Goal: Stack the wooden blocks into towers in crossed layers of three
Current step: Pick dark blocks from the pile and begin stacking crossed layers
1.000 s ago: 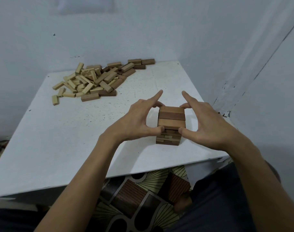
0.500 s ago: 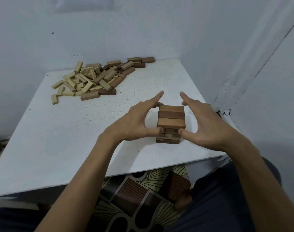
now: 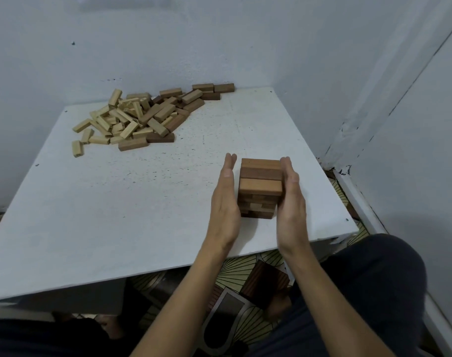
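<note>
A small tower of wooden blocks [image 3: 260,185] stands near the front right of the white table [image 3: 132,202], its top layer made of three brown blocks side by side. My left hand [image 3: 226,202] lies flat against the tower's left side, fingers straight and pointing away from me. On the right side my right hand [image 3: 289,202] presses in the same way with a flat palm. A loose pile of light and dark blocks [image 3: 140,117] lies at the table's far left, away from both hands.
Walls close in behind the table and to its right, forming a corner [image 3: 333,161]. The table's front edge [image 3: 168,269] runs just under my forearms. A patterned floor [image 3: 245,300] shows below, between my knees.
Both hands turned from pinching the tower's top with spread fingers and thumbs to flat palms against its left and right sides. The tower stayed in place.
</note>
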A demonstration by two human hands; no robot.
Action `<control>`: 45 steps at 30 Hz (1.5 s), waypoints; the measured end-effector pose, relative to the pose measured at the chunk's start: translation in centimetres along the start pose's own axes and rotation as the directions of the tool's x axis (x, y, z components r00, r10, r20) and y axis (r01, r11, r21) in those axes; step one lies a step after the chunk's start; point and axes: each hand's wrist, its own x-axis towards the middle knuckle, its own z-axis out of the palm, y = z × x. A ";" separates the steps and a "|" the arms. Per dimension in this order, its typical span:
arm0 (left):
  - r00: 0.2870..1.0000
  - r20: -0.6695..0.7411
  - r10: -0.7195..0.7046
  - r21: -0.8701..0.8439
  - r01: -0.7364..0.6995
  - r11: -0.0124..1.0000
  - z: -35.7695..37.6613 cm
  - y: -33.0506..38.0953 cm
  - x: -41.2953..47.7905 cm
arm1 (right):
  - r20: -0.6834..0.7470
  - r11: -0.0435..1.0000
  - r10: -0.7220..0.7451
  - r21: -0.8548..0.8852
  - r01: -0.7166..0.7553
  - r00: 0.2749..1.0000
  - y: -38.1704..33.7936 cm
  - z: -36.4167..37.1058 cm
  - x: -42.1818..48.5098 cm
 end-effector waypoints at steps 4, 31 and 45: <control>1.000 -0.008 0.013 -0.009 -0.013 1.000 0.7 0.0 -0.3 | -0.042 0.999 -0.051 0.016 0.052 0.998 0.2 0.6 -0.2; 0.998 0.035 0.054 0.028 -0.055 0.998 1.3 0.1 0.0 | -0.011 0.997 -0.077 -0.003 0.077 0.997 -0.2 1.2 -0.2; 0.995 0.016 -0.102 -0.078 0.103 0.992 0.7 -0.9 0.2 | 0.026 0.988 0.045 0.146 -0.048 0.999 1.6 0.8 0.8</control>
